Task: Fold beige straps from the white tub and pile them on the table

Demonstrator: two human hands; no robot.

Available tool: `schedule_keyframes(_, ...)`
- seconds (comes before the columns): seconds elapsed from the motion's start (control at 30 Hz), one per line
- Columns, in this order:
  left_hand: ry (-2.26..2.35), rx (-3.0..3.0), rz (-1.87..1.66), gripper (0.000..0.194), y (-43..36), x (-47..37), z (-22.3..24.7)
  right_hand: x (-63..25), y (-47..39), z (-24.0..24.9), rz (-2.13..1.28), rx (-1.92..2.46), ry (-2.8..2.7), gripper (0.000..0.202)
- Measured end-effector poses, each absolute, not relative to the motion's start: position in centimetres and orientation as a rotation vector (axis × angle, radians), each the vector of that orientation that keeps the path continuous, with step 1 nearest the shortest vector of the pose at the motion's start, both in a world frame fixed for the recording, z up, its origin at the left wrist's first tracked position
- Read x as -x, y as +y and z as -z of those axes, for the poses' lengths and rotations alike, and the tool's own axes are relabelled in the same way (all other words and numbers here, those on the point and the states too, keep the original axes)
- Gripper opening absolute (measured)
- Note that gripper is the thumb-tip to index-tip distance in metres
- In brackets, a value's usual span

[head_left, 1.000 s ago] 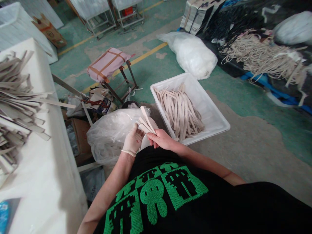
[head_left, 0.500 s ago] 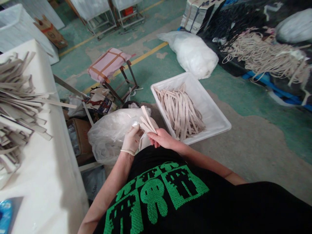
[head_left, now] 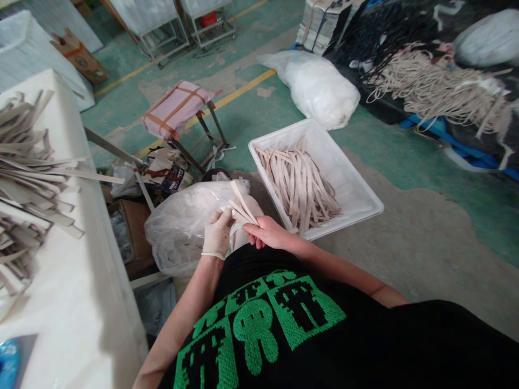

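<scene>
My right hand, bare, is closed round the lower ends of several pale flat strips that fan out up and to the left. Just left of it, my left hand wears a whitish glove. Its fingers are pinched together beside the strips; what they hold, if anything, is too small to make out. A white bin stands right of my hands with many similar strips lying inside. Behind my left hand is a clear plastic bag.
A white table at the left bears piled strips. A pink-topped stool stands ahead. Beyond the bin lies a stuffed white bag; tangled cords cover the right back. A cardboard box sits beside the table.
The view has shifted slightly. My left hand's fingertips have shifted a little down at the strips, while my right hand keeps its hold on them.
</scene>
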State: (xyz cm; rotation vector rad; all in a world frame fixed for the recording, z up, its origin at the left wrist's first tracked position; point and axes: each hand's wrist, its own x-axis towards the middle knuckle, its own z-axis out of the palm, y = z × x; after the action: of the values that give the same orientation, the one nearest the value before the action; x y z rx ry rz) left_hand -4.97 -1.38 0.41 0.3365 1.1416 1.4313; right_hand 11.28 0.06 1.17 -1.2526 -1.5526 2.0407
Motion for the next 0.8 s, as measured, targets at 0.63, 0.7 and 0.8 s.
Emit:
schedule_keyframes(0.63,1.108,-0.307,-1.207,0.025,0.0,3.9,0.9,-13.7,0.6,-2.5,-1.696,1.309,-1.71,0.026)
schedule_keyframes(0.7,1.112,-0.333,-1.201,0.025,0.0,4.0,0.8,-13.5,0.8,-3.0,-1.684,1.296,-1.734,0.029)
schedule_keyframes(0.8,1.19,-0.335,-1.275,0.022,0.9,5.7,0.5,-14.0,0.5,-3.9,-1.698,1.282,-1.887,0.031)
